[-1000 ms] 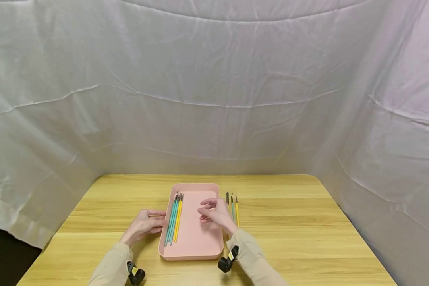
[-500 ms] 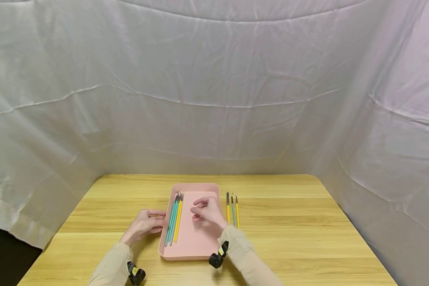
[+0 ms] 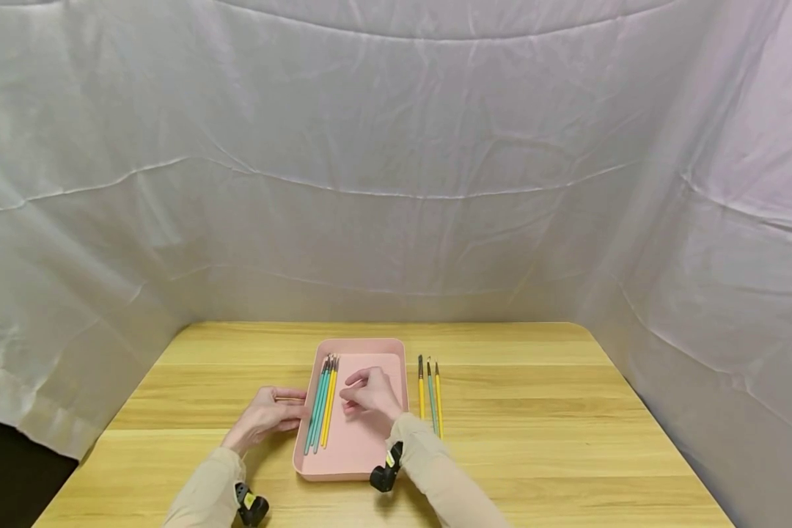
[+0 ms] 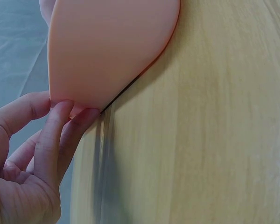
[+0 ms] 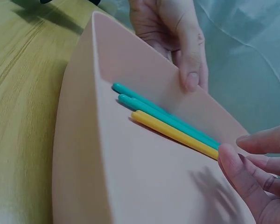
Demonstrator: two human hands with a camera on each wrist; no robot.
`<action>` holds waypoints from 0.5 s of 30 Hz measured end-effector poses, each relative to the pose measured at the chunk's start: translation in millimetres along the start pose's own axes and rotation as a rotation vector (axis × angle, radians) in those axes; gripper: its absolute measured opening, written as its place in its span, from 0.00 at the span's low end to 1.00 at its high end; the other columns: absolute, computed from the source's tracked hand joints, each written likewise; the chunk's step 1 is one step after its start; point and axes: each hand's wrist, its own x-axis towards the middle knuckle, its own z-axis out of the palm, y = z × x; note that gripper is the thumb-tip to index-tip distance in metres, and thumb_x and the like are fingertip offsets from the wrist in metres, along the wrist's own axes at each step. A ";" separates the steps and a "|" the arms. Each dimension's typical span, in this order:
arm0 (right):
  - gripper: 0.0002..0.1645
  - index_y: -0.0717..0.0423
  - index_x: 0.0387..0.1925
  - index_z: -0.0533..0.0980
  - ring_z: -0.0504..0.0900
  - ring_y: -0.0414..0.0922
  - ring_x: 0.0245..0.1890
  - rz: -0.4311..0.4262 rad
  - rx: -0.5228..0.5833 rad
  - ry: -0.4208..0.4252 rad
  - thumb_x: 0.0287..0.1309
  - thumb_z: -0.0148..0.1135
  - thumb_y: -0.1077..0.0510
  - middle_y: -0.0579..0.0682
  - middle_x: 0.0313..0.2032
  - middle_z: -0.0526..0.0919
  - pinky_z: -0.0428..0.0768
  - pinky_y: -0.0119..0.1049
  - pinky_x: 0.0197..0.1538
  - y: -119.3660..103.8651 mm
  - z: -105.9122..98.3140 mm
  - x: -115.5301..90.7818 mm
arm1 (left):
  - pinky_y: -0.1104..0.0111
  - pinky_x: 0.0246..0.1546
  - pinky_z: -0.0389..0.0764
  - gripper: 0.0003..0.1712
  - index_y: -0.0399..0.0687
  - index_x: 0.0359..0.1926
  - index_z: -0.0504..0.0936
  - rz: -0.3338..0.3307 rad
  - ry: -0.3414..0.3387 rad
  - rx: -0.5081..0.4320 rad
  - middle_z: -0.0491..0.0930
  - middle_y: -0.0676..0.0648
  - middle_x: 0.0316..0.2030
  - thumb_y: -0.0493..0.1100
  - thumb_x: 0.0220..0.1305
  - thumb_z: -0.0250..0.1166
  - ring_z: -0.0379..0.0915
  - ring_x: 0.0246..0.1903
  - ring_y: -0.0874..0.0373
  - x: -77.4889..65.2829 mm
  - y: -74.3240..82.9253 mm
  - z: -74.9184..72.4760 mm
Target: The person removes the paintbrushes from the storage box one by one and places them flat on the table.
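Observation:
A pink rectangular tray (image 3: pixel 356 469) lies on the wooden table. My left hand (image 3: pixel 267 416) holds the tray's left wall; in the right wrist view a fingertip (image 5: pixel 192 80) laps over the rim, while other fingers (image 4: pixel 51 149) press the outside in the left wrist view. Inside, along that wall, lie several slim paintbrushes: teal ones (image 3: pixel 317 411) at the far left and yellow ones (image 3: pixel 329 411) beside them. Over the tray's middle, just right of these brushes, hovers my right hand (image 3: pixel 372 394). Its fingers are loosely bent, with nothing between thumb and index finger.
To the right of the tray, three more paintbrushes lie side by side on the table (image 3: pixel 534 425): a yellow one (image 3: pixel 422 396), a teal one (image 3: pixel 432 400) and another yellow one (image 3: pixel 438 403). Pale grey cloth (image 3: pixel 396 183) hangs around the back and sides.
My right hand has moved left across the tray, from its right rim toward the brushes inside, uncovering the brushes on the table. The left hand and the tray have stayed put.

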 end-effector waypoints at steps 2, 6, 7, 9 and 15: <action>0.13 0.72 0.42 0.79 0.83 0.40 0.16 0.016 -0.001 0.002 0.54 0.68 0.70 0.64 0.27 0.88 0.88 0.37 0.26 0.4 4.0 1.2 | 0.72 0.36 0.89 0.30 0.17 0.61 0.70 -0.004 0.002 0.003 0.85 0.29 0.48 0.30 0.61 0.68 0.86 0.36 0.60 0.0 -1.0 0.0; 0.12 0.71 0.40 0.78 0.81 0.39 0.15 0.026 -0.006 0.010 0.53 0.68 0.71 0.63 0.26 0.88 0.87 0.35 0.25 0.9 11.0 3.3 | 0.71 0.36 0.89 0.30 0.17 0.61 0.70 -0.003 -0.004 0.004 0.85 0.29 0.48 0.30 0.61 0.67 0.86 0.37 0.60 -0.2 -2.4 -0.6; 0.12 0.71 0.40 0.78 0.80 0.39 0.15 0.027 -0.007 0.010 0.53 0.68 0.71 0.62 0.26 0.87 0.87 0.34 0.25 0.5 12.4 3.7 | 0.71 0.36 0.89 0.30 0.17 0.61 0.70 -0.003 -0.005 0.002 0.85 0.29 0.48 0.30 0.61 0.67 0.86 0.37 0.60 -0.4 -2.1 -0.8; 0.12 0.70 0.40 0.78 0.80 0.39 0.14 0.028 -0.025 0.010 0.53 0.68 0.71 0.60 0.25 0.87 0.87 0.33 0.24 0.3 15.8 5.0 | 0.71 0.37 0.89 0.30 0.17 0.61 0.70 -0.002 -0.007 -0.001 0.85 0.29 0.47 0.30 0.61 0.67 0.85 0.37 0.61 -0.5 -1.8 -1.6; 0.11 0.68 0.40 0.77 0.80 0.39 0.14 0.044 -0.107 -0.010 0.55 0.69 0.70 0.59 0.23 0.86 0.86 0.33 0.24 -4.2 25.0 4.6 | 0.72 0.36 0.89 0.29 0.17 0.60 0.71 -0.002 -0.007 -0.004 0.87 0.31 0.44 0.30 0.62 0.67 0.85 0.35 0.61 -0.9 -0.4 -3.3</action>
